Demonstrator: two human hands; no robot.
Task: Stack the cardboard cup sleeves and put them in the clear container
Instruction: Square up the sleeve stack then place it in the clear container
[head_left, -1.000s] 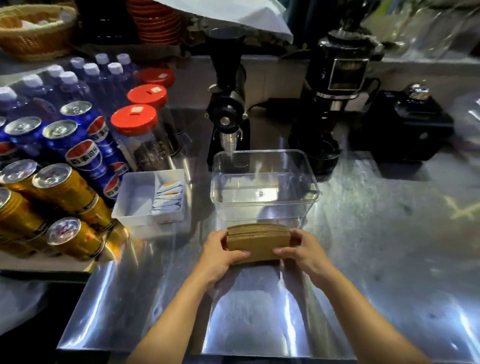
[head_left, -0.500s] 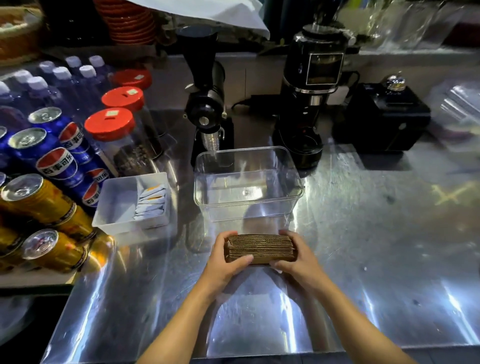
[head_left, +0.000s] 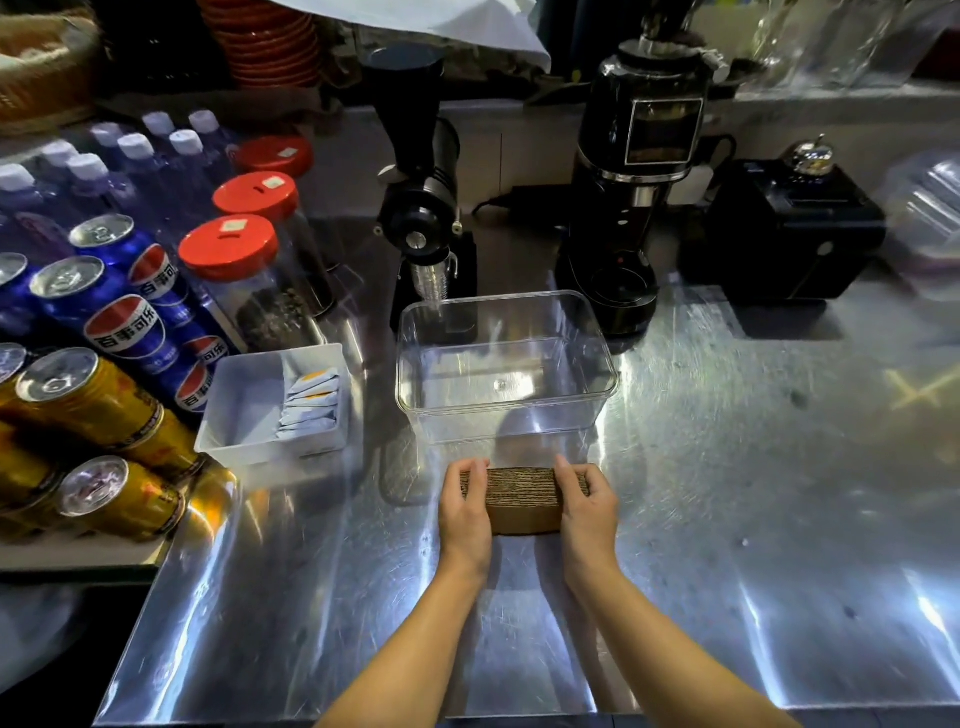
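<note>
Now gripped from above, both hands, left (head_left: 464, 512) and right (head_left: 588, 506), clamping sleeves (head_left: 523, 500) (stacked) just short of container (head_left: 506, 364).

sleeve stack (head_left: 523, 500) between both hands

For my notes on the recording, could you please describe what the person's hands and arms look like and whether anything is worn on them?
Both the left hand and the right hand are bare: no gloves, rings, watch or bracelet are visible. Both forearms are uncovered as far as the bottom edge of the picture, with no sleeve in view. Fingernails look short and unpainted, as far as the picture shows.
</note>
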